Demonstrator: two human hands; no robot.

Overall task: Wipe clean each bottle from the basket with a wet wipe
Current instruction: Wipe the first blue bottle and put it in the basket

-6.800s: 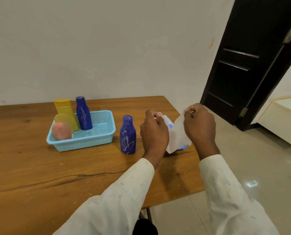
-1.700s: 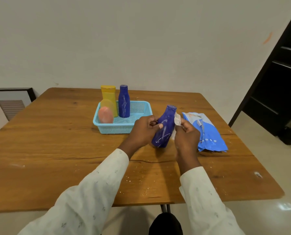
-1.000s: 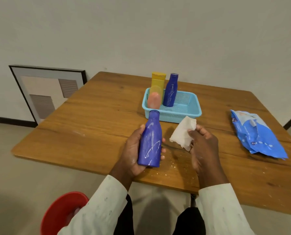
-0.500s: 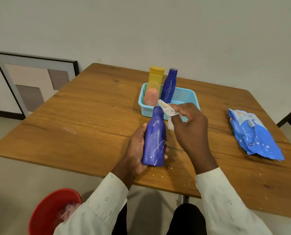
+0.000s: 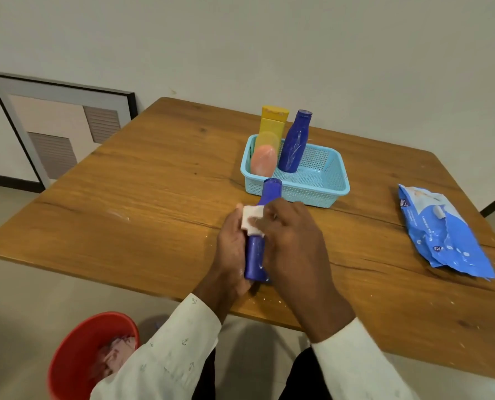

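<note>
1. Wooden surface (image 5: 159, 180), frame centre; basket (image 5: 318, 187) upper right.
2. Blue bottle (image 5: 255, 255) gripped in left hand (image 5: 230, 249), long axis toward basket.
3. Right hand (image 5: 292, 241) fingers pressing wet wipe (image 5: 250, 222) around upper body, just right of bottle.

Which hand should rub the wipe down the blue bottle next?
The right hand, probably. It already presses the wet wipe against the blue bottle, while the left hand grips that bottle to steady it.
</note>
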